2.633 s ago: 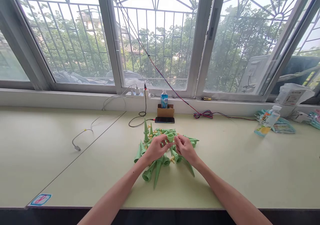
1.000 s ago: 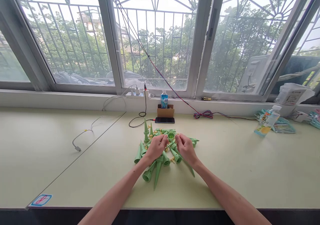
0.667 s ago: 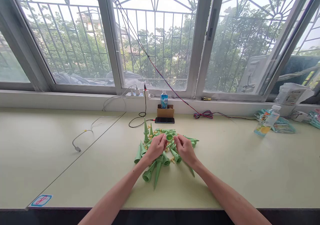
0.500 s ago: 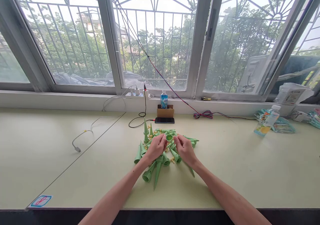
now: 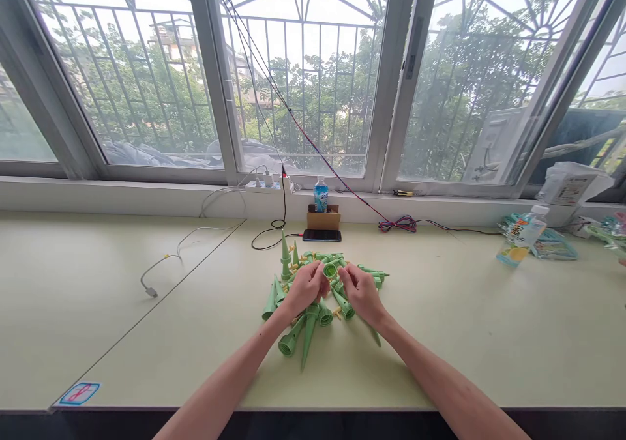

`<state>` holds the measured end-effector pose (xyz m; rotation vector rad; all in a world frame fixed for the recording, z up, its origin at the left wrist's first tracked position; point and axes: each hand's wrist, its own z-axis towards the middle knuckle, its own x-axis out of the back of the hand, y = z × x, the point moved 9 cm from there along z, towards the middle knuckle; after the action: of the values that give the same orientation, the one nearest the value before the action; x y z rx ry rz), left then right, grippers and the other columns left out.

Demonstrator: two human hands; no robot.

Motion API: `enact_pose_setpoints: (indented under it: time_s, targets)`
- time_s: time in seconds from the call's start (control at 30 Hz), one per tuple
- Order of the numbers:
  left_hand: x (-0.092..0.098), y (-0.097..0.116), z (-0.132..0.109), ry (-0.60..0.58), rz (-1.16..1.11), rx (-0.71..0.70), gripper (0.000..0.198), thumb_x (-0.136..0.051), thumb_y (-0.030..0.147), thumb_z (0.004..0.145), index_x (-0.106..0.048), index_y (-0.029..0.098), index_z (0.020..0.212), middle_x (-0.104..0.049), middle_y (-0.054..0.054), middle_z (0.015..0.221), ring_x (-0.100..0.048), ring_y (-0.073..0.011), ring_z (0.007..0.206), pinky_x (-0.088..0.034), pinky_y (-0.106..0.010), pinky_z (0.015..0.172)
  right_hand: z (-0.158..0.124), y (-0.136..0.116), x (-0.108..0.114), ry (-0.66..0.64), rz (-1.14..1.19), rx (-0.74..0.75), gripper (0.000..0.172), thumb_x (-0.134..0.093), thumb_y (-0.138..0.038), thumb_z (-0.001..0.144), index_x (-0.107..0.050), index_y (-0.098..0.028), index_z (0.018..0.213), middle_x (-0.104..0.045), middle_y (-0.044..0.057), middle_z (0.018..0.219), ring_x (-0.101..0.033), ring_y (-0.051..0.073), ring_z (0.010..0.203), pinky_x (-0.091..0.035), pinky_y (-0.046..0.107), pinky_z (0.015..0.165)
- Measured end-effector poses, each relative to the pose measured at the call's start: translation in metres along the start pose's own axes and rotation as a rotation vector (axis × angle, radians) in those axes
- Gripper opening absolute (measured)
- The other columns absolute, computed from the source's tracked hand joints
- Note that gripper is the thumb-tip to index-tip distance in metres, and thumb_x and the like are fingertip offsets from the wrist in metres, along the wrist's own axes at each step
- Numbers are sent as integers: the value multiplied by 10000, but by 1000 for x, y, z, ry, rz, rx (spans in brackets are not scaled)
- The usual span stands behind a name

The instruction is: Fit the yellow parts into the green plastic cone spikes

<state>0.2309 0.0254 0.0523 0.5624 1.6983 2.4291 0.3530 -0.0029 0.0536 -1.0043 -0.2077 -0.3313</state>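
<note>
Pinched in my left hand (image 5: 308,285) is a green plastic plant-watering spike (image 5: 330,270), its round threaded open end facing up toward me. My right hand (image 5: 359,287) is closed, fingertips against or just beside the right side of that end; what they pinch is hidden. Around and under both hands lies a pile of similar green spikes (image 5: 308,336), some with small yellow valves (image 5: 337,312) showing between them. One spike (image 5: 285,257) stands upright at the pile's back left.
Behind the pile lie a phone (image 5: 321,235) and a cardboard box (image 5: 323,220) with a blue-labelled bottle (image 5: 321,195). A drink bottle (image 5: 523,236) and plastic packets (image 5: 555,244) are at right. A white cable (image 5: 151,291) lies at left. Part of another person's hand (image 5: 623,262) shows at the right edge.
The held spike's open end has shifted slightly left and turned a little. My hands have barely moved. At the far right edge, another person's fingers and a pale green item have come into view.
</note>
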Motion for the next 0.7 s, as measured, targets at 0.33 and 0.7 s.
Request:
enact_pose_setpoints:
  time_s: [0.33,0.7]
  targets:
    - [3,3,0,31,-58,18,338,-434,492,912,-488,183,787,-547,26,484,-550,-137,400,-387,-195,327,-3,-5,-9,-91,35,69,369,-431,-445,951,-438,-192,683,-353,-46,556,-287,102,512,-234,236,482]
    - [4,0,1,1,-23,-23,346,-443,504,922,-499,176,826,-542,27,525,-581,-141,429,-399,-196,332,-3,0,-10,-109,48,51,362,-418,-450,956,-411,-198,696,-343,-51,554,-283,102,507,-232,237,486]
